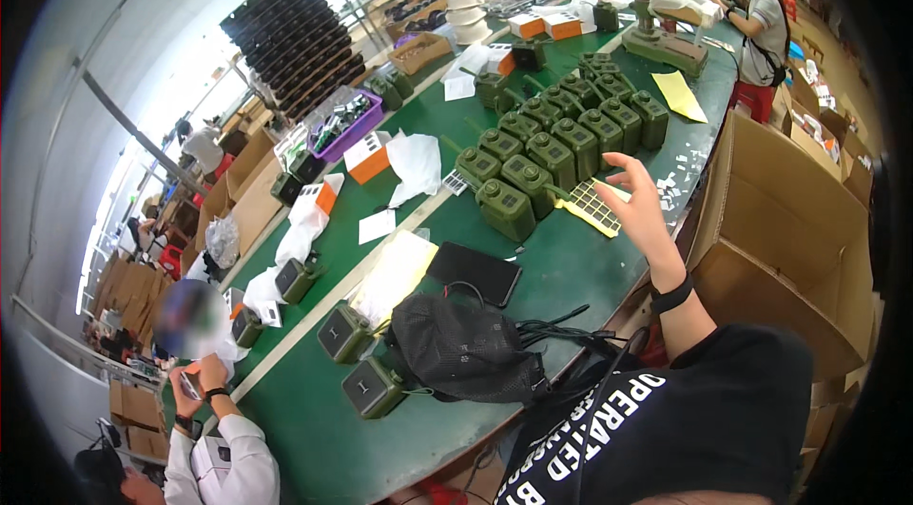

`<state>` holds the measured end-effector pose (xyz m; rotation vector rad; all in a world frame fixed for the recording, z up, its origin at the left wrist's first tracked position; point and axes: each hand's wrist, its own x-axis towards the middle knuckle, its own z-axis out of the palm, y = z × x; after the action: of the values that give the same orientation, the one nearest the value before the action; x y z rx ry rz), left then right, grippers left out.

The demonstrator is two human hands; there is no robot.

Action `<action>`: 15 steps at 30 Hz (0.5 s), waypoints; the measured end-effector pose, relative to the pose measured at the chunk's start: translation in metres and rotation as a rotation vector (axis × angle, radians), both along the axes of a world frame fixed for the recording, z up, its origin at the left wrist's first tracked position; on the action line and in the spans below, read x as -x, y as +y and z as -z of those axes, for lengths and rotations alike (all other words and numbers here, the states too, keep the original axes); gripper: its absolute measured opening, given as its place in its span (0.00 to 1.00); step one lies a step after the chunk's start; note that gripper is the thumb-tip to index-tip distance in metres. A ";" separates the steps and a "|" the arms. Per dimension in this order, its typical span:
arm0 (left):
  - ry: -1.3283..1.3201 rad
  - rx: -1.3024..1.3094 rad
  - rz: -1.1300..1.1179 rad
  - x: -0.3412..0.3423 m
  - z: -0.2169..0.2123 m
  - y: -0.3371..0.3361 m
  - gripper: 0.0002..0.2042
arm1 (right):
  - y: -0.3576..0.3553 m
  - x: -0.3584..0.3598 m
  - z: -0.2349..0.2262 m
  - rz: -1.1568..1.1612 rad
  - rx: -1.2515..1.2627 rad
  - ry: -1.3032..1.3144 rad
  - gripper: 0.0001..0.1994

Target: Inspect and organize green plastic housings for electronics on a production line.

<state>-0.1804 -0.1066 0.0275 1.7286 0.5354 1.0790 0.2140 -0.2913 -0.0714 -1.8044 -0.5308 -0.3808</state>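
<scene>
My right hand (635,207) is raised over the table's near edge, thumb and fingers apart and slightly bent, with nothing between them. A black band circles its wrist. Just below and left of the fingers lies a yellow-edged sheet of small pale labels (597,207). Next to it, several olive-green jerrycan-shaped devices (552,158) stand upright in close rows. The nearest one, a green jerrycan-shaped device (506,210), stands at the group's front corner. My hand appears apart from both sheet and devices. My left hand is out of view.
A black phone (474,274), black mesh cloth item (466,345), cables and two boxy green devices (373,387) lie nearer me. An open cardboard box (789,248) stands right of the table. At lower left a co-worker's hands (200,379) hold a small object; another person stands far right.
</scene>
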 end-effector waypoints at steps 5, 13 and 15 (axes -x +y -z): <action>-0.364 -0.385 -0.373 0.014 -0.086 0.060 0.25 | 0.022 0.011 -0.008 -0.195 -0.075 -0.046 0.21; -0.062 -0.228 -0.416 -0.054 -0.107 0.293 0.23 | 0.014 0.021 -0.014 -0.250 -0.173 -0.009 0.17; 0.189 -0.143 -0.441 -0.097 -0.051 0.355 0.28 | 0.006 0.019 -0.002 -0.213 -0.204 -0.001 0.14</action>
<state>-0.0833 0.2484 0.0781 1.8990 1.0152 1.2884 0.1950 -0.2858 -0.0696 -1.5349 -0.6538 -0.2783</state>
